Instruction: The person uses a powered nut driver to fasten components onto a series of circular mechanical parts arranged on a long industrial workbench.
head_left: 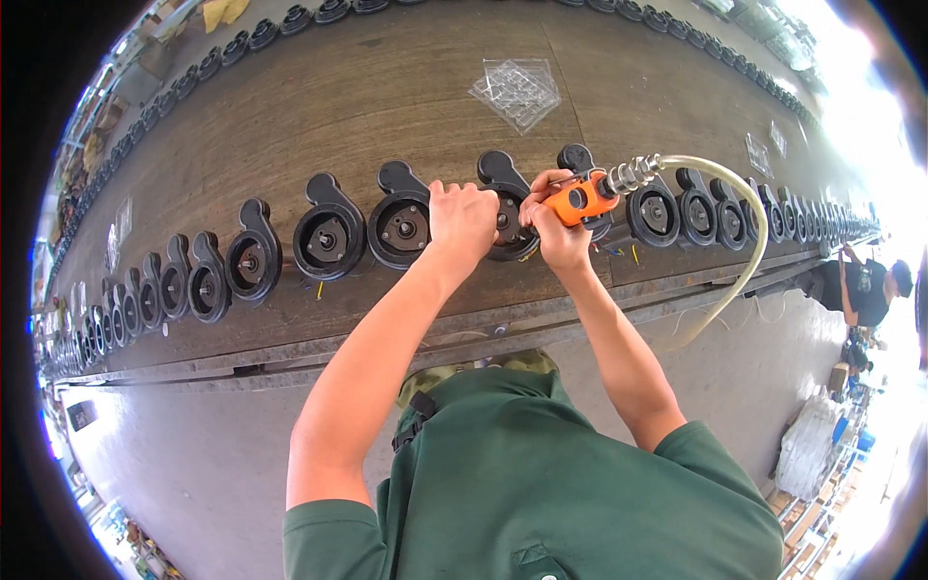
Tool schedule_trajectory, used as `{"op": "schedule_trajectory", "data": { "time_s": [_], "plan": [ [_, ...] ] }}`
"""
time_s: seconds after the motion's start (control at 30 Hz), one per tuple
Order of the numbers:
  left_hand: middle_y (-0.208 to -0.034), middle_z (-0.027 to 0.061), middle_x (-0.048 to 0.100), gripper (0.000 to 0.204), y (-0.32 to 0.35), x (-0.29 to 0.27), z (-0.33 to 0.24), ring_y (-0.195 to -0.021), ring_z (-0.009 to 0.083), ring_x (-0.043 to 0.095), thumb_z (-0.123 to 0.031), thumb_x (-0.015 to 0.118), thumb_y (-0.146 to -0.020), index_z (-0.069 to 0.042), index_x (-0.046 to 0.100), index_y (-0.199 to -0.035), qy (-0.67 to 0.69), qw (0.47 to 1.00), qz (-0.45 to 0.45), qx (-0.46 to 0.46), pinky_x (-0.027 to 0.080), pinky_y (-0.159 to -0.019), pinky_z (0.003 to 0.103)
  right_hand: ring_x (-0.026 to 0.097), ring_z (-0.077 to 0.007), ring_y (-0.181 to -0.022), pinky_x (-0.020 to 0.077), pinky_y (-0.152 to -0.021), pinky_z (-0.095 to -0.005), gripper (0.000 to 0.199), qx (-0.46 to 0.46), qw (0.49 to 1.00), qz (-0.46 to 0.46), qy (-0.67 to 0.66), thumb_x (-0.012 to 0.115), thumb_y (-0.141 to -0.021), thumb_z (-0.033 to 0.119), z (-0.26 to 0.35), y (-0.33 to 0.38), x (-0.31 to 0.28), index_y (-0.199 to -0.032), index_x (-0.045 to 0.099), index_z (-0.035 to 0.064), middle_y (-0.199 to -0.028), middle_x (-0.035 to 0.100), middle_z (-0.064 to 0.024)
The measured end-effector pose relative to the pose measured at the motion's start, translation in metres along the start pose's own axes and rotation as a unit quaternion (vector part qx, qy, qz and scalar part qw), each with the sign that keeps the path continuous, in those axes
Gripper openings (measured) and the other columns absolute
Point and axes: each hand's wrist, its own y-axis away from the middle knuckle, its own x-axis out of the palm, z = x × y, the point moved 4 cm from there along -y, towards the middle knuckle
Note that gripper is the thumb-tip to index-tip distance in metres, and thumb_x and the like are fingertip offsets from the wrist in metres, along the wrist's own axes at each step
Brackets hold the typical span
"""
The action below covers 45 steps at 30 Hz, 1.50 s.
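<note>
My right hand (556, 220) is closed around an orange air tool (583, 198) that has metal couplings and a clear hose (759, 227) curving down to the right. The tool's tip is hidden by my fingers. My left hand (464, 220) is closed, fingers curled down at the left edge of a black round housing (503, 174); whatever they grip is out of sight. This housing lies between my hands, partly covered by them. To its left is a similar housing (404, 224) with a metal hub, and another housing (575, 157) shows behind the tool.
Rows of black housings (329, 240) run along the near edge of the long brown table (387, 106) and its far side. A clear plastic tray (519, 92) lies mid-table. A metal rail (290, 356) borders the near side. Another person (867, 290) stands at the far right.
</note>
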Motion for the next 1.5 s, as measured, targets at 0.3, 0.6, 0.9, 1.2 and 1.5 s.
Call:
{"op": "schedule_trajectory", "data": {
  "time_s": [0.3, 0.6, 0.9, 1.2, 1.5],
  "plan": [
    [-0.092, 0.0069, 0.069, 0.029, 0.004, -0.005, 0.001, -0.097, 0.027, 0.068, -0.031, 0.086, -0.07, -0.015, 0.072, -0.089, 0.023, 1.0, -0.008, -0.003, 0.044, -0.094, 0.047, 0.06, -0.0079, -0.077, 0.0487, -0.069, -0.0245, 0.021, 0.013, 0.997, 0.059, 0.054, 0.065, -0.078, -0.006, -0.007, 0.009, 0.01, -0.097, 0.06, 0.0015, -0.086, 0.063, -0.0027],
    [-0.103, 0.0094, 0.067, 0.036, 0.013, -0.008, 0.01, -0.106, 0.0286, 0.062, -0.027, 0.085, -0.071, -0.011, 0.073, -0.101, 0.132, 0.986, -0.1, -0.01, 0.046, -0.093, 0.044, 0.059, -0.0077, -0.071, 0.0487, -0.065, -0.0234, 0.022, -0.021, 0.995, 0.06, 0.073, 0.064, -0.082, -0.005, -0.002, 0.006, 0.01, -0.103, 0.06, -0.0003, -0.081, 0.062, -0.0025],
    [-0.117, 0.0146, 0.048, 0.063, 0.103, 0.077, -0.027, -0.084, 0.0172, 0.058, -0.019, 0.081, -0.083, 0.005, 0.044, -0.127, 0.618, 0.694, -0.131, -0.344, 0.053, -0.071, 0.032, 0.061, -0.0103, -0.067, 0.0518, -0.063, -0.0245, 0.026, -0.011, 0.996, 0.065, 0.061, 0.06, -0.084, -0.004, 0.008, 0.002, 0.019, -0.109, 0.055, -0.0042, -0.077, 0.062, -0.0051],
    [-0.104, 0.008, 0.068, 0.054, 0.052, 0.075, -0.019, -0.08, 0.0173, 0.067, -0.009, 0.081, -0.079, -0.001, 0.054, -0.125, 0.793, 0.509, -0.036, -0.333, 0.057, -0.063, 0.03, 0.054, -0.0164, -0.063, 0.0502, -0.064, -0.0351, 0.028, -0.028, 0.999, 0.033, 0.028, 0.054, -0.081, -0.002, 0.03, 0.002, 0.03, -0.109, 0.049, -0.0035, -0.072, 0.054, -0.0076],
    [-0.108, 0.0084, 0.069, 0.046, 0.035, 0.084, -0.023, -0.087, 0.02, 0.071, 0.001, 0.079, -0.078, -0.004, 0.059, -0.119, 0.767, 0.533, -0.051, -0.353, 0.061, -0.064, 0.032, 0.054, -0.0167, -0.065, 0.0511, -0.067, -0.0359, 0.024, -0.032, 0.999, -0.019, 0.009, 0.047, -0.084, -0.002, -0.002, -0.046, 0.006, -0.109, 0.048, -0.0022, -0.073, 0.055, -0.0086]
  ]
}}
